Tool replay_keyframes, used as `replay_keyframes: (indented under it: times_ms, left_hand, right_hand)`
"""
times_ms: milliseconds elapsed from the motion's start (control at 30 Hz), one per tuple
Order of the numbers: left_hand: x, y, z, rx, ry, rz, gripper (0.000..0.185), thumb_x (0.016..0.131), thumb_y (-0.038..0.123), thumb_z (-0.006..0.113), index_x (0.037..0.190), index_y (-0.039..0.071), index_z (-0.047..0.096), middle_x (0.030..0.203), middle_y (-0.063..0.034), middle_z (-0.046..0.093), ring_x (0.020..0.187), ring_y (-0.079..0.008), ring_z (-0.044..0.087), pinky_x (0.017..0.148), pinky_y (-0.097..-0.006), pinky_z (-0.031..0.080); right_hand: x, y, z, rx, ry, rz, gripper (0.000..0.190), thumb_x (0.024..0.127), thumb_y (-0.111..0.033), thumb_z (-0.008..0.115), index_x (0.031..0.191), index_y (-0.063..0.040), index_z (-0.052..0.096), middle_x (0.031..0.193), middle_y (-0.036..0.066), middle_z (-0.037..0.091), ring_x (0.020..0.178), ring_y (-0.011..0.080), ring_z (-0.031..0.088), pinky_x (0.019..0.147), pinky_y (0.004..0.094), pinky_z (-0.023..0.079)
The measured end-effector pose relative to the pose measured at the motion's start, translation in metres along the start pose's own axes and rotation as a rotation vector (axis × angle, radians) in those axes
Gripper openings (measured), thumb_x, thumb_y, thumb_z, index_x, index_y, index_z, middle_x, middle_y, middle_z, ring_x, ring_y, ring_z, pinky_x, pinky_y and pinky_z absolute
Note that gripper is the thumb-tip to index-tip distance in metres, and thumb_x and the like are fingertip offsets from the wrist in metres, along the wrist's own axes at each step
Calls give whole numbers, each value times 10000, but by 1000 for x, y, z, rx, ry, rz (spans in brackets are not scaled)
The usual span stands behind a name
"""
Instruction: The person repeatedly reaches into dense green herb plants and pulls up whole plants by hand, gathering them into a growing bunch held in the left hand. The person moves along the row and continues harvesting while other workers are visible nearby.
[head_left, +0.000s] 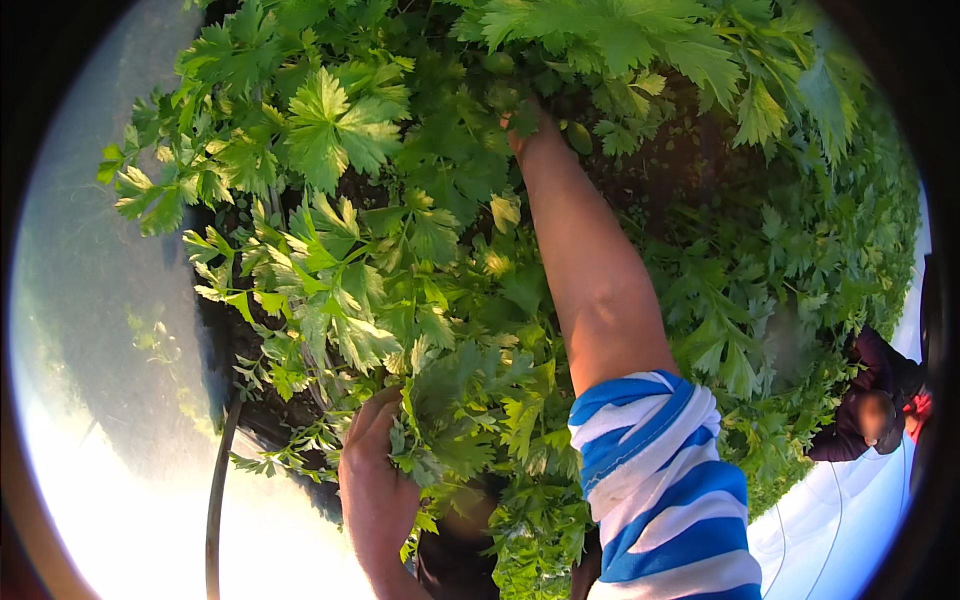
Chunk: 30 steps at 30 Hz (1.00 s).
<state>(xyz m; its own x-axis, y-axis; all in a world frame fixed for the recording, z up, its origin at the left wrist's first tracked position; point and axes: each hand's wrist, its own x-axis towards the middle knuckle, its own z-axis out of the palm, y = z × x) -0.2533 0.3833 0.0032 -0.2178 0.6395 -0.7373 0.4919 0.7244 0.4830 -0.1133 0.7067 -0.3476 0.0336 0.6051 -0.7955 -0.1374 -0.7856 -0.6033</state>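
Leafy green plants with lobed, toothed leaves, looking like celery (341, 124), fill the middle of the view. One of my hands, my left hand (379, 454), is at the lower left with its fingers curled around a bunch of leaves and stems. My other arm, in a rolled blue and white striped sleeve, stretches up through the foliage. Its hand, my right hand (525, 127), reaches low among the stems near the top; leaves cover most of its fingers, so what it touches cannot be told.
Dark soil (675, 157) shows between plants at the upper right. At the left, translucent sheeting (112, 247) runs beside the bed, with a thin curved pole (223, 495) near it. A person in dark clothes (851, 435) is among the plants at the far right.
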Motion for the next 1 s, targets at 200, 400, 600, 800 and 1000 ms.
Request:
replay_keyframes:
  times_ms: [200, 400, 600, 800, 1000]
  left_hand:
    - [-2, -1, -1, 30, 16, 8, 469, 698, -68, 571, 1166, -80, 602, 1240, -180, 616, 1134, -392, 572, 994, -404, 442]
    - [-4, 2, 0, 17, 35, 6, 447, 728, 28, 649, 1161, -75, 610, 1221, -181, 623, 1104, -387, 588, 960, -403, 459]
    - [-7, 11, 10, 54, 13, -2, 434, 739, 47, 656, 1156, -66, 614, 1197, -181, 629, 1075, -388, 598, 934, -405, 467]
    - [-12, 23, 27, 87, 15, 54, 417, 754, 50, 655, 1150, -71, 611, 1190, -186, 628, 1068, -398, 596, 930, -410, 466]
    - [-12, 36, 35, 121, -8, 78, 403, 767, 88, 671, 1130, -75, 608, 1178, -203, 626, 1056, -407, 595, 917, -421, 467]
  right_hand:
    - [3, 0, -11, -558, 82, -108, 313, 863, -176, 617, 1164, -88, 621, 1047, 131, 667, 823, 300, 647, 730, 438, 539]
    - [-48, -3, -38, -1237, -267, -63, 305, 844, -160, 627, 1140, -87, 639, 1006, 138, 682, 772, 304, 656, 705, 430, 540]
    - [-122, 1, -36, -1726, -230, -868, 332, 799, -10, 562, 1102, -104, 660, 1010, 182, 674, 930, 351, 665, 765, 482, 528]
    - [-70, -38, -69, -1924, -23, -787, 232, 956, -112, 514, 1133, -102, 665, 1340, 138, 537, 1171, 310, 546, 1021, 465, 452]
    - [-70, -25, -155, -1942, 269, -725, 184, 930, -183, 640, 1085, -119, 715, 1568, 136, 233, 1366, 376, 300, 1060, 562, 378]
